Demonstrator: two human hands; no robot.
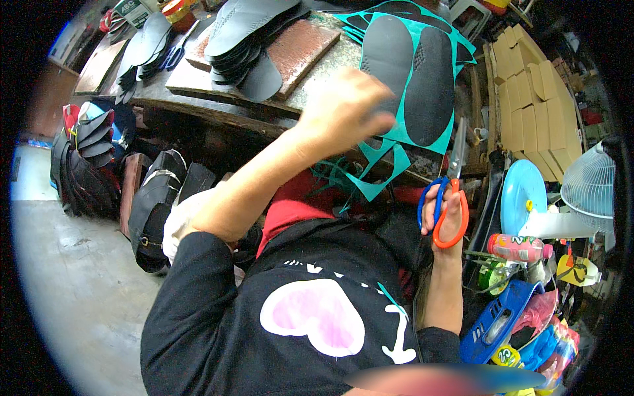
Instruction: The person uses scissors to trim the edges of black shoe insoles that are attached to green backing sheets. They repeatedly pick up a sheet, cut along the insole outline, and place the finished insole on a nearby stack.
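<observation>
My right hand is wrapped round the handles of a pair of scissors, one loop blue and the other orange-red. The blades point up, away from me. My left hand hovers over the bench beside a black insole-shaped piece. That hand is a little blurred, its fingers curl downward and their tips are hidden. A second black insole-shaped piece lies to the right of the first, both on a teal sheet. A cut teal scrap hangs over the bench's near edge.
Stacked black insoles rest on boards on the bench, with another stack and blue-handled scissors farther left. Cardboard pieces, a fan, a pink bottle and a blue basket crowd my right.
</observation>
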